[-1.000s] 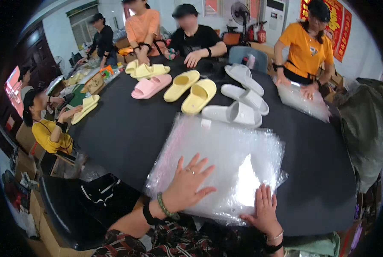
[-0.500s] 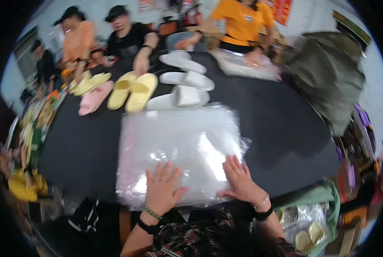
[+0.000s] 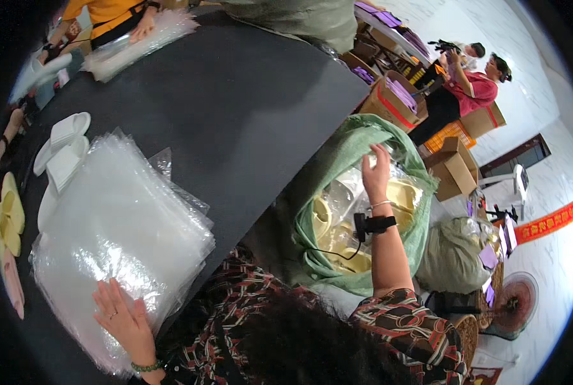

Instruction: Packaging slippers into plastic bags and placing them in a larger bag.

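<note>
Sorting bagged slippers beside a dark table [image 3: 235, 96]

Left hand [image 3: 123, 317] flat, fingers spread, on stacked plastic bags [image 3: 113, 224]; right hand [image 3: 376, 172], fingers loosely apart, reaching into green sack [image 3: 357, 144].

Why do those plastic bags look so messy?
The bag stack under the left hand has slid askew: its top sheets fan out at the far corner, and one bag sticks out loose on the table.

- Stack of clear plastic bags [image 3: 116, 224]: glossy, crinkled film.
- Table [image 3: 235, 96]: matt black, smooth.
- Green sack [image 3: 357, 147]: coarse woven plastic.
- White slippers [image 3: 65, 151]: smooth matt foam.
</note>
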